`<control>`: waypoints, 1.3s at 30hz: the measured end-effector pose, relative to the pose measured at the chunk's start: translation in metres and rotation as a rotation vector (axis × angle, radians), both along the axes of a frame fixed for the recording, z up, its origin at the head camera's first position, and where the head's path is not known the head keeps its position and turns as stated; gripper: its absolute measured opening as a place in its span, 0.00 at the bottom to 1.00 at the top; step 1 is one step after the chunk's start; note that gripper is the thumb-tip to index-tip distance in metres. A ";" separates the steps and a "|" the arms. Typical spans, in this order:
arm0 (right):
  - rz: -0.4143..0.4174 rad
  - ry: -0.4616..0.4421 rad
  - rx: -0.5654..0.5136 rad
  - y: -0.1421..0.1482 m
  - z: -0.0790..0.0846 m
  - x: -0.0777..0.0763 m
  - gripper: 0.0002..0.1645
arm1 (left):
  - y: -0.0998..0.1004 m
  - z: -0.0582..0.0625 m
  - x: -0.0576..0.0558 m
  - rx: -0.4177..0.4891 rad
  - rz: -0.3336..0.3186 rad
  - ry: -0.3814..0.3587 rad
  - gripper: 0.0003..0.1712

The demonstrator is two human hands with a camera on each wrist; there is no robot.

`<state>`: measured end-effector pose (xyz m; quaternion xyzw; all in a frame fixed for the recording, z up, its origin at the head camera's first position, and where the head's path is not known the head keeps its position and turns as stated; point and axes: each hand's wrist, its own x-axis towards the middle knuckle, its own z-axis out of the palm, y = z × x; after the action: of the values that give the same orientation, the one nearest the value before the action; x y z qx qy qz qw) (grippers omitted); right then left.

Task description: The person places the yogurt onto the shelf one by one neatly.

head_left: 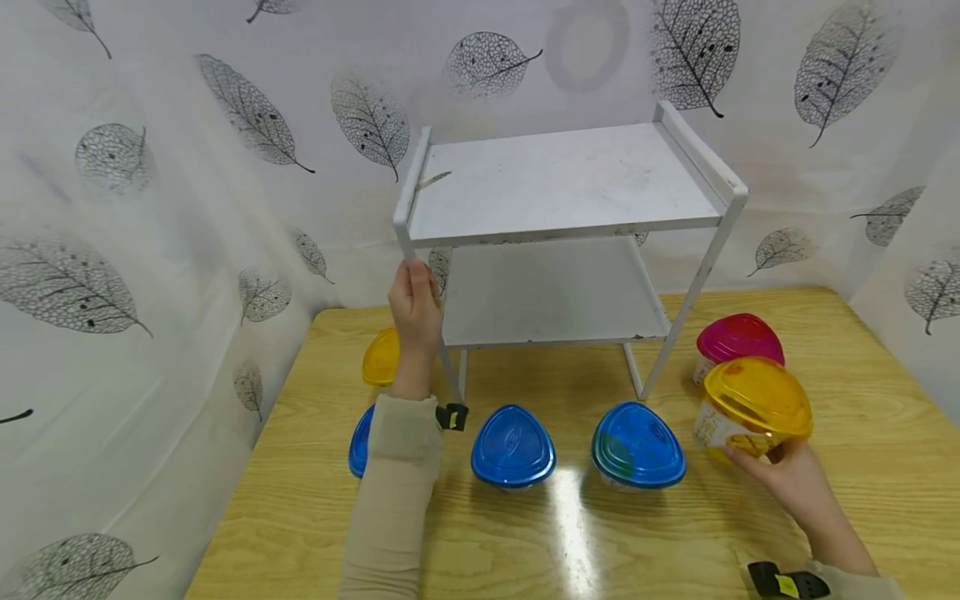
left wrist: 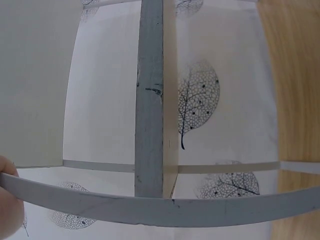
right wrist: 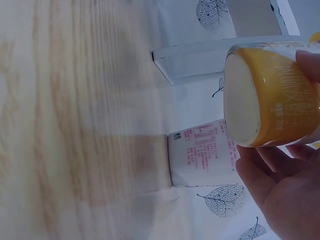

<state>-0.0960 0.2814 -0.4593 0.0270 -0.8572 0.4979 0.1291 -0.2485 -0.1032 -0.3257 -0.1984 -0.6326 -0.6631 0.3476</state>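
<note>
A white two-tier shelf rack (head_left: 570, 179) stands at the back of the table. My left hand (head_left: 416, 312) grips its front left post, just under the top shelf; in the left wrist view only part of that hand (left wrist: 9, 202) shows beside the post (left wrist: 165, 205). On the right, my right hand (head_left: 787, 483) holds a tub with a yellow lid (head_left: 759, 396) from below. The right wrist view shows this tub's yellow-and-white side (right wrist: 285, 95) and pale base, raised off the table, with fingers curled round it. Close behind it stands a tub with a magenta lid (head_left: 741, 340).
Two blue-lidded tubs (head_left: 513, 447) (head_left: 637, 446) stand in front of the rack. Left of it are a yellow-lidded tub (head_left: 381, 358) and another blue-lidded one (head_left: 362, 442), partly hidden by my left arm. A leaf-patterned curtain (head_left: 187, 208) surrounds the wooden table (head_left: 285, 500).
</note>
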 end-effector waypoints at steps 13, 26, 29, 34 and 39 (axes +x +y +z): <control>0.026 0.069 -0.016 -0.007 0.016 -0.001 0.36 | -0.002 0.002 0.002 -0.010 -0.007 -0.015 0.20; 0.063 0.126 -0.026 -0.011 0.036 -0.011 0.40 | 0.000 0.002 0.001 -0.023 -0.005 -0.035 0.21; 0.062 0.135 -0.028 -0.013 0.039 -0.012 0.40 | 0.000 0.002 0.002 -0.018 -0.008 -0.041 0.17; 0.069 0.142 -0.045 -0.017 0.044 -0.012 0.41 | -0.001 0.002 0.002 -0.014 -0.008 -0.036 0.18; 0.069 0.144 -0.048 -0.020 0.050 -0.011 0.41 | -0.001 0.001 0.001 -0.030 0.011 -0.022 0.24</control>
<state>-0.1066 0.2617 -0.4090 0.0890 -0.8320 0.5193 0.1739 -0.2476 -0.1046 -0.3244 -0.1926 -0.6475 -0.6537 0.3411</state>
